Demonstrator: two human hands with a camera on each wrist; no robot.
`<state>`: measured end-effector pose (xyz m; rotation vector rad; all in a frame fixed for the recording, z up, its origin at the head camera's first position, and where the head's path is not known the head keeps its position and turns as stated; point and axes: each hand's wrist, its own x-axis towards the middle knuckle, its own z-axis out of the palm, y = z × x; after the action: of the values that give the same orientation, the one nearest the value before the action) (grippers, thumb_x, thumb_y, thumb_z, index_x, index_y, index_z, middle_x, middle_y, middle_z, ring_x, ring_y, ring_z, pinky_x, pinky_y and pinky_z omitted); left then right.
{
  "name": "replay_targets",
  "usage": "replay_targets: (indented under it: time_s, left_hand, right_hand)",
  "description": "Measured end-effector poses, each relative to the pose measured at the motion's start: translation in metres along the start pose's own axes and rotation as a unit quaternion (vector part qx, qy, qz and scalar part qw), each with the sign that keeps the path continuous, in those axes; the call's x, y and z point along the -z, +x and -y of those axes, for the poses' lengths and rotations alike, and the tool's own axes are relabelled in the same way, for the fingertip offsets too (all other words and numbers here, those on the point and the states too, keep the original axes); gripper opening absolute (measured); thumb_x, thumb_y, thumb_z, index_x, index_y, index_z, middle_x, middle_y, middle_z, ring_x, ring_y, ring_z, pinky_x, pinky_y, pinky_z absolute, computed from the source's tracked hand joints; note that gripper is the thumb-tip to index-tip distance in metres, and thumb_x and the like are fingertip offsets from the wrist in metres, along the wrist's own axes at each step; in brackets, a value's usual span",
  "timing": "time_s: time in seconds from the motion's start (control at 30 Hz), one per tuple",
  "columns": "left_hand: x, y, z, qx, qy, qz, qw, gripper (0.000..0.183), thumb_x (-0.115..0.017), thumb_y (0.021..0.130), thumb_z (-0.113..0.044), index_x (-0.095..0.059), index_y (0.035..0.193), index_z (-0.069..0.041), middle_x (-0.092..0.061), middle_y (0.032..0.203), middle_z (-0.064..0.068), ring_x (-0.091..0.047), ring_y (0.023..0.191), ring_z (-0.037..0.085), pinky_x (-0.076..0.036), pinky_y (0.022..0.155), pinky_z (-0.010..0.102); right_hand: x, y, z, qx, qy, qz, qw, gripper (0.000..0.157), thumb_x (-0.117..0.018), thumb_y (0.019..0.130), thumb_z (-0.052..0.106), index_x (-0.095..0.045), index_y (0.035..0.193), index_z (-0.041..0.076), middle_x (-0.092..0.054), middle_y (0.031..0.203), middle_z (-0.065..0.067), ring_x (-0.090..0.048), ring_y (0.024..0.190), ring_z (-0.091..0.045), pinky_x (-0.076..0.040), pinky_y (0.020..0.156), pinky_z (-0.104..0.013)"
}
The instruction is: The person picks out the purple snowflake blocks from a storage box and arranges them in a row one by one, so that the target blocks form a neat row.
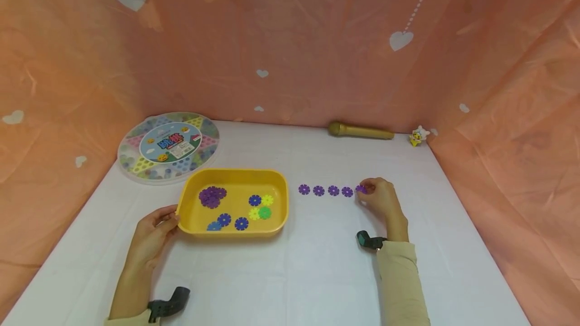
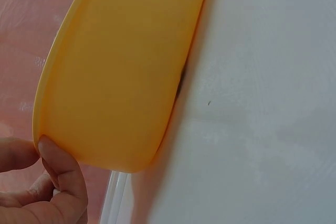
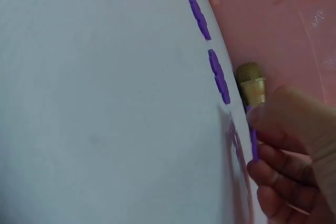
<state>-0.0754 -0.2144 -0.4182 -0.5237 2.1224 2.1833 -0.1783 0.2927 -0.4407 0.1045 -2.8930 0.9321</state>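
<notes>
My left hand (image 1: 151, 235) pinches the left rim of a yellow tray (image 1: 235, 235); in the left wrist view, thumb and finger meet at the rim of the tray (image 2: 115, 77). Inside lie a clump of purple notched discs (image 1: 211, 197), several blue discs (image 1: 241, 223), two yellow-green discs (image 1: 268, 199) and a green disc (image 1: 265, 213). On the table to the right, several purple discs (image 1: 333, 190) lie in a row. At the row's right end my right hand (image 1: 382, 202) pinches another purple disc (image 1: 360, 189), seen edge-on between thumb and fingers in the right wrist view.
A round Chinese checkers box (image 1: 136, 167) lies at the back left, close to the tray. At the back right are a gold microphone (image 1: 362, 131) and a small white and yellow figurine (image 1: 419, 136). Orange cloth walls (image 1: 294, 39) with hearts surround the white table (image 1: 326, 275).
</notes>
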Motion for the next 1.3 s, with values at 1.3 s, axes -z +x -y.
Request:
replay_targets:
  time_s: [1.3]
  left_hand:
    - [0.001, 0.001, 0.001, -0.017, -0.023, 0.000, 0.9996, 0.030, -0.054, 0.091, 0.000, -0.048, 0.119, 0.010, -0.050, 0.085, -0.005, -0.052, 0.073, 0.006, -0.050, 0.068, 0.017]
  right_hand:
    - [-0.059, 0.022, 0.188, 0.240, 0.161, 0.054, 0.956, 0.022, -0.069, 0.085, 0.017, -0.069, 0.103, 0.005, -0.067, 0.098, -0.006, -0.062, 0.086, -0.015, -0.053, 0.078, -0.029]
